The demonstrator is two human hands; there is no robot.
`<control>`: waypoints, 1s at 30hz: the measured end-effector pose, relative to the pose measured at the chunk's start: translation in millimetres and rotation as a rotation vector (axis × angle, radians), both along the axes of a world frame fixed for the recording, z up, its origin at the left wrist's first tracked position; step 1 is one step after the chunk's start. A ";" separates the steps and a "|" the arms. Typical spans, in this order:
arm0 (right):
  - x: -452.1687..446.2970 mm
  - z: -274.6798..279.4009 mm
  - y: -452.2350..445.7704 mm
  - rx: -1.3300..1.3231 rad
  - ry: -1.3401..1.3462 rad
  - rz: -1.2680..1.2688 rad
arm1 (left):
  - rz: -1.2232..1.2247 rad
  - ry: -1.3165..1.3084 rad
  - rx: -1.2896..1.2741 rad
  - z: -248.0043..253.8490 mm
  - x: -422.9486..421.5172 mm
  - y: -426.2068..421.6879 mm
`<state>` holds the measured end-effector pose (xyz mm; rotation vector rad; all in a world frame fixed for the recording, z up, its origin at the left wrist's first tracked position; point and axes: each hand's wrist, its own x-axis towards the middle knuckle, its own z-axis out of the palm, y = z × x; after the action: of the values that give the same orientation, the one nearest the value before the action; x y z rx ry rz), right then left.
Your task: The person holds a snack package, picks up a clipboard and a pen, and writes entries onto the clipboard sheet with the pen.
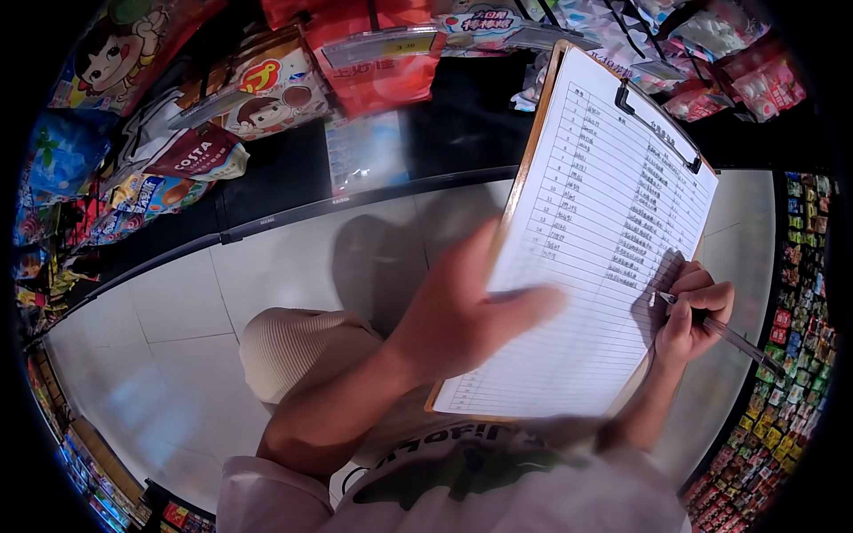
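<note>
A wooden clipboard (510, 213) with a black metal clip (657, 129) lies tilted in front of me, a lined sheet (551, 355) of handwritten rows on it. My left hand (466, 311) is at the clipboard's left edge, its thumb stretched over the paper and slightly blurred; its other fingers are hidden behind the board. At the sheet's right side my right hand (697, 311) pinches a dark pen (746, 346), its tip at the paper just below the last written rows.
Hanging snack bags (382, 62) fill a rack across the top and left, with a black shelf edge (293, 213) below them. Packed shelves of small packets (782, 391) stand at the right. Pale floor tiles (178, 302) show beneath.
</note>
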<state>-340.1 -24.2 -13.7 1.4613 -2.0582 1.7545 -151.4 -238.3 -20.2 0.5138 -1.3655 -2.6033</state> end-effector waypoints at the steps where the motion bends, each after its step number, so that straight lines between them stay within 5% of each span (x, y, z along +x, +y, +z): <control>1: 0.0 0.3 0.2 0.002 0.002 -0.001 | -0.001 -0.005 0.014 0.7 -0.1 0.1; 30: 0.9 8.5 -2.9 0.014 0.094 0.062 | 0.044 -0.167 -0.186 13.6 -1.4 2.2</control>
<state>-339.1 -27.1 -5.2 1.5958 -2.0047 1.6609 -152.8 -236.1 -6.5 0.7364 -1.6084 -2.4125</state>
